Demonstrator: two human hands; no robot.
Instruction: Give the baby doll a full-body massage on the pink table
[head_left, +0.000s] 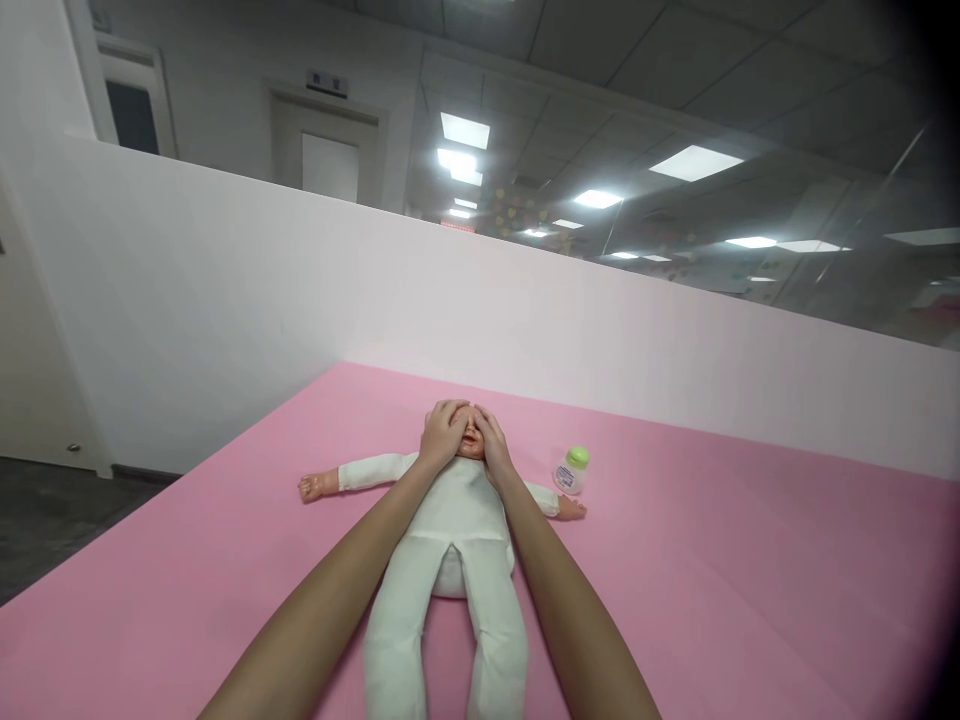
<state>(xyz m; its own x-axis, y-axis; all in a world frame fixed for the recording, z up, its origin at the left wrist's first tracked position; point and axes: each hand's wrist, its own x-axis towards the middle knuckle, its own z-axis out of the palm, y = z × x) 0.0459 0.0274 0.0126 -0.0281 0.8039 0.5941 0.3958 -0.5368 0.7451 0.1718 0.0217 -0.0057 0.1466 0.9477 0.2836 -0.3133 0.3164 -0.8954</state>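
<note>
A baby doll point(450, 530) in a white bodysuit lies on its back on the pink surface point(712, 570), arms spread wide, legs toward me. My left hand point(442, 432) lies over the left side of the doll's head. My right hand point(489, 440) cups the right side of the head. Between the two hands only a strip of the doll's face shows. Both forearms reach out over the doll's body.
A small clear bottle with a green cap point(572, 470) stands on the pink surface just beyond the doll's right-hand arm. A white partition wall point(300, 300) rises behind the surface. At the left the surface ends above a dark floor point(52, 520).
</note>
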